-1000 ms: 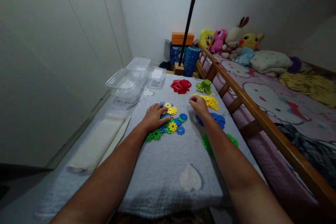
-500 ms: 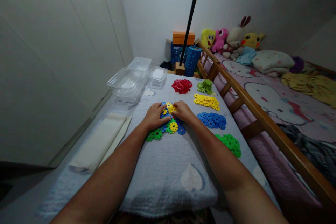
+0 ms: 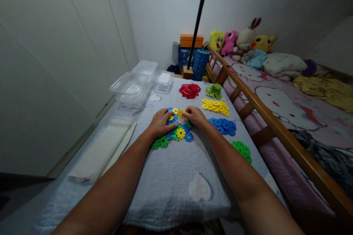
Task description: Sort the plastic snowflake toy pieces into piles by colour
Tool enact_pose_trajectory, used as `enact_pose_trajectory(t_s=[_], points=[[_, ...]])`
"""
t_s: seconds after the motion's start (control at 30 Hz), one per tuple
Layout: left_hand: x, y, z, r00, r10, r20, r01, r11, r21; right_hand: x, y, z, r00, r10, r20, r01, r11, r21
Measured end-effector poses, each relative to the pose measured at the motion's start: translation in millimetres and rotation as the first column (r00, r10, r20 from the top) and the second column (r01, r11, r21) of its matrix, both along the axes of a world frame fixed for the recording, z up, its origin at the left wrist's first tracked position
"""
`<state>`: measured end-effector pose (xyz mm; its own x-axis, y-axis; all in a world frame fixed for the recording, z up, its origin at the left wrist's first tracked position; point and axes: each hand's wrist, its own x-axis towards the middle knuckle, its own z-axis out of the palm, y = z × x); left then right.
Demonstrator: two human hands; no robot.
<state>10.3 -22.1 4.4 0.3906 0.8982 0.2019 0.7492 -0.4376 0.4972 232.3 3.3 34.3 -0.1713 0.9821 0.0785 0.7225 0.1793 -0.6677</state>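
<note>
A mixed heap of flower-shaped plastic discs (image 3: 178, 132), blue, yellow and green, lies in the middle of the quilted cloth. My left hand (image 3: 160, 122) rests flat on the heap's left side with fingers spread. My right hand (image 3: 194, 115) sits at the heap's right edge, fingertips pinched on a yellow disc (image 3: 180, 113). To the right lie sorted piles: red (image 3: 189, 90), light green (image 3: 214, 90), yellow (image 3: 216, 106), blue (image 3: 223, 126) and dark green (image 3: 242, 149).
Clear plastic containers (image 3: 131, 86) and a small tub (image 3: 164, 80) stand at the cloth's far left. A folded cream cloth (image 3: 102, 150) lies left. A wooden bed rail (image 3: 264, 112) runs along the right, with plush toys (image 3: 242, 40) behind. A black pole (image 3: 197, 25) rises at the back.
My right hand came back from the yellow pile to the mixed heap and now pinches a yellow disc there. My left hand has stayed on the heap.
</note>
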Motion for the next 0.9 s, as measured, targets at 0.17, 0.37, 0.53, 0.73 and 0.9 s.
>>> enact_pose_trajectory(t_s=[0.17,0.37,0.53,0.73,0.9], points=[[-0.4,-0.4,-1.0,1.000,0.005,0.027,-0.006,1.000,0.010,-4.8,0.7,0.6,1.000,0.013,-0.025,-0.013,1.000,-0.028],[-0.8,0.4,-0.6,1.000,-0.002,0.015,0.002,1.000,0.001,7.3,5.8,11.3,0.997,-0.017,-0.070,0.012,0.998,-0.068],[-1.5,2.6,-4.8,1.000,-0.012,0.023,0.011,1.000,0.021,16.4,4.4,16.7,0.993,-0.068,-0.100,0.059,0.994,-0.088],[-0.8,1.3,-1.6,1.000,-0.005,0.013,0.005,1.000,0.004,17.1,-3.6,18.4,0.982,0.020,-0.190,-0.047,0.989,-0.143],[0.5,-0.7,4.4,0.999,-0.009,-0.043,0.007,0.999,-0.043,18.6,-3.7,21.1,0.984,0.010,-0.180,-0.032,0.992,-0.124]])
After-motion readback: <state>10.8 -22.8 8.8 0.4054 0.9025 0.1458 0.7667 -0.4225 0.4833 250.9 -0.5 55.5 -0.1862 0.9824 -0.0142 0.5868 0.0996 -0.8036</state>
